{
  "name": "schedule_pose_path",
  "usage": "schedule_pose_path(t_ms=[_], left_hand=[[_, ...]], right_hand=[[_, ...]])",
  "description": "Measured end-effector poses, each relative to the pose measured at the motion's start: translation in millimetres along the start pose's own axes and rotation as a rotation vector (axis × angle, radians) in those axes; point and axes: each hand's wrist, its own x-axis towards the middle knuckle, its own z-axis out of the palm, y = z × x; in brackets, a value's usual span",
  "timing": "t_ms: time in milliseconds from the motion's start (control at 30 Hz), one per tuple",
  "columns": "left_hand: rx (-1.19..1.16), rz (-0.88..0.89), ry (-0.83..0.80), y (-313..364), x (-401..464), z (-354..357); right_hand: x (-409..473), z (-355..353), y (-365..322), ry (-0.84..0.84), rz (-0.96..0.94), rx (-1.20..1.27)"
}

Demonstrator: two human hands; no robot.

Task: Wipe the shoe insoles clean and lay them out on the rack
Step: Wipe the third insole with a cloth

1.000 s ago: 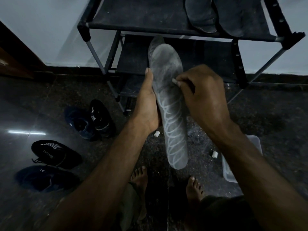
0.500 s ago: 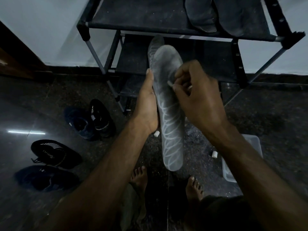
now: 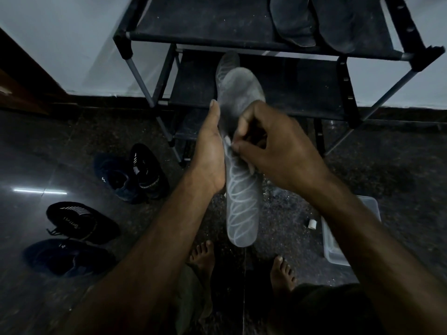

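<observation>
Fingers (image 3: 244, 147) pinch a white scrap (image 3: 227, 140) against the grey insole (image 3: 242, 204).

Dim, murky, wide-angle edge distortion

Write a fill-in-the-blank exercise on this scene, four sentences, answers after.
1. The left hand holds two grey ____ stacked together.
2. The right hand pinches a small ____ wipe against the front insole.
3. Two dark insoles already lie on the rack's ____ shelf.
4. The person's feet are ____.

Missing words: insoles; white; top; bare
</observation>
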Motion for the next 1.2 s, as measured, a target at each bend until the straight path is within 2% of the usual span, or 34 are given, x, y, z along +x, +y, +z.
schedule_pose_path(t_ms=[67, 100, 200, 267, 333, 400, 467, 533, 667, 733, 833, 933, 1000, 1133, 1200], left_hand=[[-0.022, 0.003, 0.016, 0, 0, -3], [-0.027, 0.001, 0.018, 0, 0, -2], [-0.033, -0.025, -0.007, -2, 1, 1], [-0.047, -0.036, -0.015, -4, 1, 2], [-0.047, -0.033, -0.006, -4, 2, 1], [-0.046, -0.016, 0.017, -4, 3, -1], [-0.085, -0.004, 0.021, -4, 4, -3], [-0.112, 0.009, 0.024, -3, 5, -4], [-0.089, 0.011, 0.019, -8, 5, -2], [-0.071, 0.015, 0.011, -11, 5, 0], [-0.075, 0.008, 0.035, -10, 7, -4], [-0.131, -0.018, -0.026, -7, 10, -7], [-0.108, -0.036, -0.024, -8, 12, -7], [0.012, -0.03, 0.014, -13, 7, -3], [0.048, -0.024, 0.019, -15, 7, -2]], right_hand=[[0, -1, -2, -0.124, -0.006, 0.032], [0, -1, -1, -0.114, -0.006, 0.027], [1, 4, 2, 0.101, -0.003, 0.003], [1, 6, 2, 0.187, -0.018, 0.014], [1, 3, 3, 0.119, -0.017, 0.016], [0, -1, 2, -0.052, 0.005, 0.027], [-1, -2, 1, -0.146, 0.015, 0.058], [-2, 2, 0, -0.09, 0.037, 0.101], [1, 15, 0, 0.204, 0.075, 0.172], [3, 15, 0, 0.286, 0.085, 0.171], [1, 13, -3, 0.185, 0.123, 0.183], [-4, 12, -9, 0.049, 0.136, 0.188], [-4, 14, -10, 0.094, 0.124, 0.202], [0, 21, -9, 0.317, 0.094, 0.184], [1, 21, -8, 0.349, 0.098, 0.191]])
